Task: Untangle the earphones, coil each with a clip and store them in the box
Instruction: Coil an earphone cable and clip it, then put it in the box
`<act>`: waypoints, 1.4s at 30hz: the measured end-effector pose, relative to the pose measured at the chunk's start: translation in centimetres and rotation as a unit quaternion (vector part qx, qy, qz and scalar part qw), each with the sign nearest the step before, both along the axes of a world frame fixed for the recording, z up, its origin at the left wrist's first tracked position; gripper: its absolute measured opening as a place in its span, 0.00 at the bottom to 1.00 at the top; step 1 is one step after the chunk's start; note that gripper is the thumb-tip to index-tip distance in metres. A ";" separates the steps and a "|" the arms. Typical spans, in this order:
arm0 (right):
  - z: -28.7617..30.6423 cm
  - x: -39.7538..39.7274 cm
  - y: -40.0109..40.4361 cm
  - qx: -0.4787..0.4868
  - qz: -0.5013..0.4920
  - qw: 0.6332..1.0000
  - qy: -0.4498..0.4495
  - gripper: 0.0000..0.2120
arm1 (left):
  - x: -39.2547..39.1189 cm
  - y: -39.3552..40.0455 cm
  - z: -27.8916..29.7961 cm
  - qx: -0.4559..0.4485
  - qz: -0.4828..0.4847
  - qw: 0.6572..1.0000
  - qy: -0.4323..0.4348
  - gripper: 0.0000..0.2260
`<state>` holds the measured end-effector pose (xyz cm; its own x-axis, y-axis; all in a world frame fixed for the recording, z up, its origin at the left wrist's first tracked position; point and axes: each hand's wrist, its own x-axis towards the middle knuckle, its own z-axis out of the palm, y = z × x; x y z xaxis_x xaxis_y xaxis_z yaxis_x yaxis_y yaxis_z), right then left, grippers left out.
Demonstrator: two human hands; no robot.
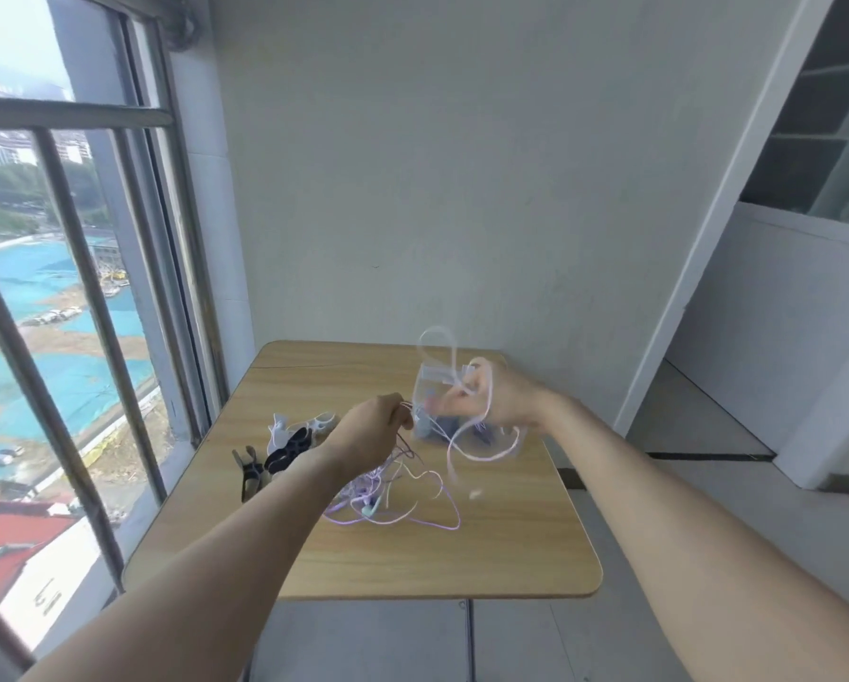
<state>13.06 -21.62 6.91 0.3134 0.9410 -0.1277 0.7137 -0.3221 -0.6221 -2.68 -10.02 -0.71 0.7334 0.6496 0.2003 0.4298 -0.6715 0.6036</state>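
A tangle of pale purple and white earphone cables [388,489] lies on the wooden table [511,558]. My left hand [373,430] hovers above the tangle, pinching a thin cable strand. My right hand [491,401] is raised higher, with a pale pink cable [466,450] looped around its fingers; loops rise above the hand and hang down to the table. Behind the right hand stands a clear plastic box [501,443] with dark items inside, partly hidden. Black and white clips [289,445] lie left of the tangle.
The small table stands against a white wall [437,189], with a barred window [92,312] close on its left. Grey floor and a doorway [707,411] lie to the right. One clip [250,472] lies near the table's left edge.
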 end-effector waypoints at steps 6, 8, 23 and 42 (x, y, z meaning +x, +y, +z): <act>-4.9 -1.7 1.1 0.057 -0.046 0.994 0.084 0.20 | 0.9 -1.3 -0.3 0.060 -0.055 0.997 0.007 0.07; -4.9 -1.7 1.2 0.098 -0.080 0.975 0.185 0.16 | 0.7 -1.5 -0.4 0.043 -0.057 0.997 -0.017 0.09; -3.1 -1.1 1.7 0.256 -0.058 0.922 0.284 0.21 | 2.1 1.1 -3.2 -0.031 0.016 0.999 0.030 0.16; -5.3 0.3 1.3 0.252 -0.084 0.877 0.401 0.19 | 1.9 2.4 -3.4 -0.243 0.125 0.942 -0.194 0.09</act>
